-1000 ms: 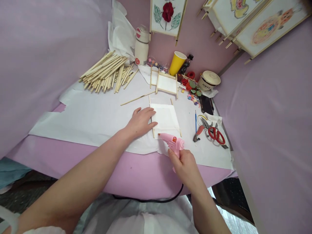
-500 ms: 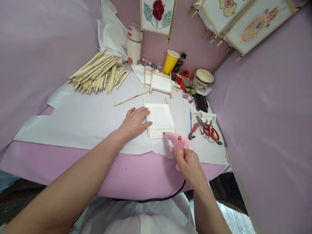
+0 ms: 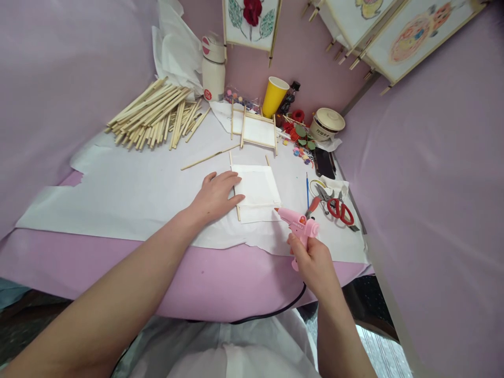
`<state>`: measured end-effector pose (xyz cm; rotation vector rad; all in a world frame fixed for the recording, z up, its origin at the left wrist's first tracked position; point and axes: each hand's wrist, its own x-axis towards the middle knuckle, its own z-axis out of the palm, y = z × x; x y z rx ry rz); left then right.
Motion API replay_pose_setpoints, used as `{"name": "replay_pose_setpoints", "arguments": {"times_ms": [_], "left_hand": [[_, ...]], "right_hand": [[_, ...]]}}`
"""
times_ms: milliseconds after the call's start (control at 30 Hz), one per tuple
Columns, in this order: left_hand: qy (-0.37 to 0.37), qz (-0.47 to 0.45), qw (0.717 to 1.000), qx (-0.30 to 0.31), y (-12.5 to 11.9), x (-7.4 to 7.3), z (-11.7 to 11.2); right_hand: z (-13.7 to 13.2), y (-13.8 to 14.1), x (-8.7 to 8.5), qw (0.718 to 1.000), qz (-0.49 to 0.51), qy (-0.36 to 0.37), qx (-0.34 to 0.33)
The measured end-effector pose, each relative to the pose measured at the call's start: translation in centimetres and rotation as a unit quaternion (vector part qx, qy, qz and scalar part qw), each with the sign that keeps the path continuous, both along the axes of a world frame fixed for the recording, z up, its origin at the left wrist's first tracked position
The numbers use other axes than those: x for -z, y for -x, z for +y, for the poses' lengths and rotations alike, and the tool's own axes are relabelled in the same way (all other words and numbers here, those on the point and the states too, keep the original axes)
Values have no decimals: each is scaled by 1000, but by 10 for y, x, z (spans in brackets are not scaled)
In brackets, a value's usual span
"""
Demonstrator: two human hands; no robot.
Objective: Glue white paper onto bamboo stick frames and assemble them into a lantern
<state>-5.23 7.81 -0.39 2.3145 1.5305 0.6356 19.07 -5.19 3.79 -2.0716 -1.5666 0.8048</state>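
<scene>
My left hand (image 3: pixel 216 198) lies flat with its fingertips on the left edge of a white paper sheet (image 3: pixel 255 190), which rests on thin wooden sticks (image 3: pixel 237 210) forming a frame. My right hand (image 3: pixel 314 264) grips a pink hot glue gun (image 3: pixel 301 226) by its handle. The gun's nozzle points left and stops just off the paper's lower right corner. A finished-looking stick frame with paper (image 3: pixel 258 132) stands farther back. Most of the sticks under the sheet are hidden.
A heap of wooden sticks (image 3: pixel 153 116) lies at the back left, with a loose stick (image 3: pixel 207 160) nearby. Red scissors (image 3: pixel 340 211), pliers (image 3: pixel 314 206) and a blue paintbrush (image 3: pixel 307 190) lie right. A yellow cup (image 3: pixel 273 96), bottle (image 3: pixel 213 68) and lidded pot (image 3: pixel 326 125) stand behind.
My right hand has carried the glue gun rightward, away from the paper. My left hand stays on the sheet, and the whole view has shifted slightly.
</scene>
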Motion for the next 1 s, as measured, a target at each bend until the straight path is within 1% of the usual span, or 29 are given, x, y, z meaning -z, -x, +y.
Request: {"name": "replay_pose_setpoints", "arguments": {"times_ms": [100,233,467,600,667,767,833,900,967,1000], "left_hand": [[3,1,1000,-1,0,0,0],[2,0,1000,-2,0,0,0],[-1,-2,1000,-3,0,0,0],[-1,-3,1000,-1,0,1,0],[-1,-1,1000,1,0,1,0],[-2,1,1000,0,0,0,0],[0,1,1000,0,0,0,0],[2,1,1000,0,0,0,0],[3,2,1000,1,0,0,0],[3,3,1000,0,0,0,0]], "right_hand": [[1,-4,3,1000,-2,-3,8],[3,-5,6,1000,-8,-9,0],[1,-5,5,999,-27,-6,-18],[1,-5,3,999,-48,2,-17],[2,-5,-2,999,-47,17,-19],[-1,-8,-16,998,-54,22,-26],[-7,-11,-28,999,-53,2,0],[-14,-14,-36,998,-23,-26,50],[-17,-15,-38,994,36,-53,83],[-16,-16,-35,991,74,-65,87]]}}
